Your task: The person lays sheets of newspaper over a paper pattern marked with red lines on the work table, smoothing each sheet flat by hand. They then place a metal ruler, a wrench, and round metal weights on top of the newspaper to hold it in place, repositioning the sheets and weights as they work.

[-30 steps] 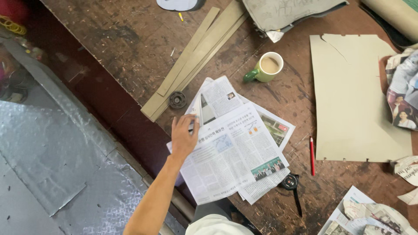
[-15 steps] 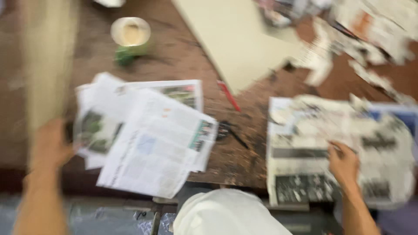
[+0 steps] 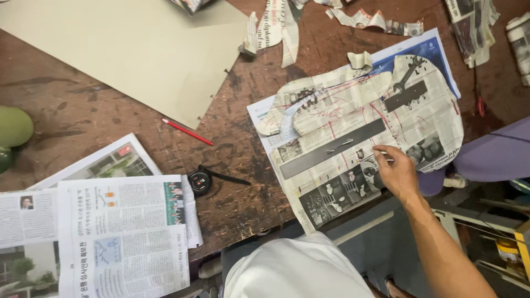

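Note:
My right hand point(image 3: 396, 172) rests fingertips-down on a newspaper sheet point(image 3: 309, 207) at the table's front edge. A cut-out newspaper shape point(image 3: 436, 118) marked with red lines lies on this sheet. A long dark grey strip point(image 3: 331, 149) crosses the sheet just left of my fingers, and a thin metal piece point(image 3: 339, 146) lies on the strip. A shorter grey strip point(image 3: 406, 96) sits farther back. Nothing shows clearly between my fingers. My left hand is out of view.
A red pencil point(image 3: 186, 131) and a black tape measure point(image 3: 200, 181) lie mid-table. A large beige card sheet point(image 3: 127, 49) covers the back left. Stacked newspapers point(image 3: 110, 232) sit front left, a green mug point(image 3: 14, 127) at the left edge. Torn paper scraps point(image 3: 364, 19) lie at the back.
The view has swung right from the stacked newspapers to the cut-out sheet. My left hand has left the frame. My right hand now rests on the sheet, closer to its middle.

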The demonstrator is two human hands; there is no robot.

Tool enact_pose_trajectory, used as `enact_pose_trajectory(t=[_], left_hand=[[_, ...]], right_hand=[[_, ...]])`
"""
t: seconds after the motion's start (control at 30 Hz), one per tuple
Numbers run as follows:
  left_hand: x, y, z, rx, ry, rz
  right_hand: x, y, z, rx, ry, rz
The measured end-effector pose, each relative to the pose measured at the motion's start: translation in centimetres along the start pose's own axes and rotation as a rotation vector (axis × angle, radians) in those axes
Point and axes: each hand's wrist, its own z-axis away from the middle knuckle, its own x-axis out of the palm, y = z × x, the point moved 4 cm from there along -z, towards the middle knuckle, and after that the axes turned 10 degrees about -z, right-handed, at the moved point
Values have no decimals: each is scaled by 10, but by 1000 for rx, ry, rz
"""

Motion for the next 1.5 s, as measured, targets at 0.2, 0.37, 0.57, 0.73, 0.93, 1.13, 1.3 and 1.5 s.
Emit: enact_pose_trajectory(t=[0.2,0.37,0.57,0.73,0.93,1.13,1.3,1.5], left_hand=[[-31,54,73,-162,412,15],[-42,215,167,-44,264,711],[11,533,289,183,-139,1135],[-2,666,350,263,-162,1174],[1,698,370,198,-284,1228],[-25,678,363,413,118,860],[-44,701,334,524,269,782],[-47,771,283,772,427,703]], right_hand=[[36,-41,15,-248,-291,-188],[61,-68,21,-482,-700,-354],[34,-6,-43,-664,-938,-302],[-10,90,-90,-730,-837,-196],[-19,140,-112,-755,-863,-130],[-16,151,-124,-941,-726,-127],[-21,153,-131,-972,-697,-162],[-46,162,-139,-809,-652,-258]])
